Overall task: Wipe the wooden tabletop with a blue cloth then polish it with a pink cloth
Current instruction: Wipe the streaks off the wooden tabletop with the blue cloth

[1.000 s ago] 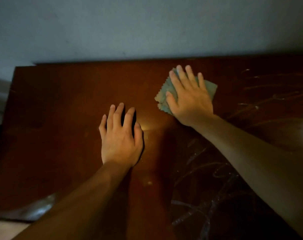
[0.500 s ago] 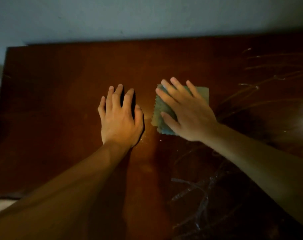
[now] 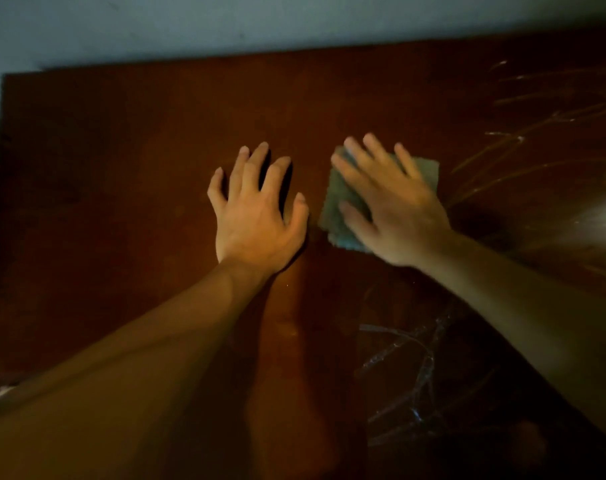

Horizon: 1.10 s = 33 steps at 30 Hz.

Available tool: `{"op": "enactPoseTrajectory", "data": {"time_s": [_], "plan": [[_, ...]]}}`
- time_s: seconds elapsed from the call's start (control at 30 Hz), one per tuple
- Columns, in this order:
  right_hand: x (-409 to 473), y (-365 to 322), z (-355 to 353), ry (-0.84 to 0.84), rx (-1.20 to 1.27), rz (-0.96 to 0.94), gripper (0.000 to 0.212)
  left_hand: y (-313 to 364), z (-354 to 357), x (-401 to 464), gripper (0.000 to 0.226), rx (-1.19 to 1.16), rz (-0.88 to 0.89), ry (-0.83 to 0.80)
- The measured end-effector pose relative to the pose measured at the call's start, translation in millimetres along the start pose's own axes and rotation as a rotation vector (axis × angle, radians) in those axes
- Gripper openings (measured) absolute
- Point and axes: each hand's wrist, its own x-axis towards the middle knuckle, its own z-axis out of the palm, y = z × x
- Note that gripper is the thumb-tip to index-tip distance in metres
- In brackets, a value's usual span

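Observation:
A dark reddish wooden tabletop (image 3: 121, 202) fills the view in dim light. The blue cloth (image 3: 339, 209), a small folded square, lies flat on it right of centre. My right hand (image 3: 395, 209) presses flat on the cloth with fingers spread and straight, covering most of it; the hand is blurred. My left hand (image 3: 256, 216) rests on the bare wood just left of the cloth, fingers spread and slightly arched. No pink cloth is in view.
Wet, shiny wipe streaks (image 3: 537, 133) mark the right side of the top, and more smears (image 3: 415, 358) show near me. A pale wall (image 3: 294, 19) runs behind the far edge. The table's left edge (image 3: 0, 168) is visible.
My right hand slid the blue cloth toward me and leftward, close to my left hand. The left hand stayed planted, its fingers now spread wider.

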Motion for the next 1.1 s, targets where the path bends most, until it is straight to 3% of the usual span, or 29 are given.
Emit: {"op": "enactPoseTrajectory", "data": {"time_s": [0.17, 0.33, 0.43, 0.57, 0.7, 0.83, 0.93, 1.1], "plan": [[18, 5, -3, 0.05, -0.014, 0.219, 0.062, -3, -3, -1, 0.052, -0.072, 0.008, -0.015], [-61, -51, 19, 0.023, -0.053, 0.101, 0.063, -1, -17, -19, 0.045, -0.073, 0.093, -0.042], [-61, -46, 14, -0.018, -0.045, 0.058, 0.064, 4, -22, -49, 0.043, -0.064, 0.178, -0.062], [-29, -25, 5, 0.028, -0.02, 0.145, 0.063, 3, -18, -78, 0.045, -0.053, 0.162, -0.117], [-47, -51, 14, 0.07, -0.02, 0.228, 0.062, -1, -11, -83, 0.048, -0.014, 0.19, -0.136], [-114, -104, 30, 0.011, -0.016, 0.175, 0.063, -3, -10, -82, 0.052, 0.012, 0.195, -0.143], [-114, -95, 30, -0.012, 0.003, 0.138, 0.064, -3, -10, -84, 0.054, 0.006, 0.205, -0.143], [-68, -71, 25, 0.144, -0.003, 0.37, 0.059, -3, -8, -83, 0.053, 0.02, 0.216, -0.119]]}}
